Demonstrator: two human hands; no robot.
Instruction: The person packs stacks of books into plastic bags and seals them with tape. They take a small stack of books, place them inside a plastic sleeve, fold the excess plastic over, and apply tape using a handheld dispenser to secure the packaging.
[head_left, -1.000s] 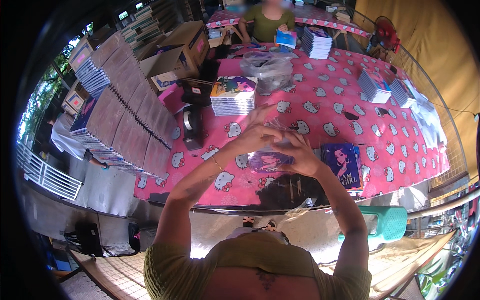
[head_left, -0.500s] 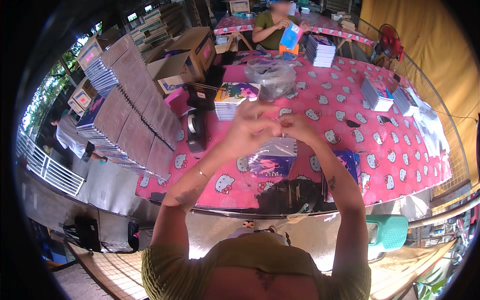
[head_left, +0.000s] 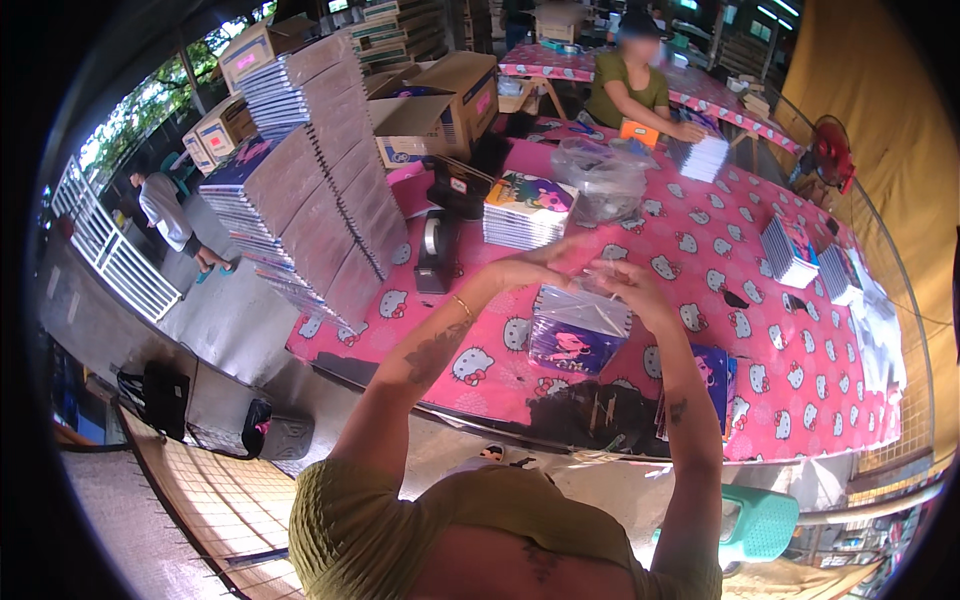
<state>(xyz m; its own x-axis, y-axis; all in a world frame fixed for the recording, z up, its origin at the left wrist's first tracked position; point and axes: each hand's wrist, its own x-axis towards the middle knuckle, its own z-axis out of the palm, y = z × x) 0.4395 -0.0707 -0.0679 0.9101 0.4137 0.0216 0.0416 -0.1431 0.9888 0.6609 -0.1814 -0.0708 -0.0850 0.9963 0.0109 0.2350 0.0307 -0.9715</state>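
Note:
A stack of spiral notebooks point(head_left: 578, 345) with dark purple covers stands in front of me on the table, with clear plastic wrap point(head_left: 585, 303) around it. Both hands are over its top. My left hand point(head_left: 535, 270) is at the far left edge of the stack, its fingers smeared by motion. My right hand point(head_left: 628, 284) is bent over the right side, fingers closed in a pinch on the loose plastic at the top. More purple notebooks point(head_left: 712, 372) lie beside my right forearm, which partly hides them.
Tall wrapped notebook stacks point(head_left: 330, 190) rise at left, beside a black tape dispenser point(head_left: 434, 255). Behind are another notebook stack point(head_left: 528, 212), a plastic bag point(head_left: 600, 180) and open cartons point(head_left: 430, 130). Across the pink table point(head_left: 700, 300) a co-worker point(head_left: 630, 90) touches white-edged notebooks point(head_left: 703, 160).
The whole view has swung, so things sit farther right and lower. My hands have moved slightly apart above the stack. The co-worker, who held up a blue notebook, now reaches to the notebook pile.

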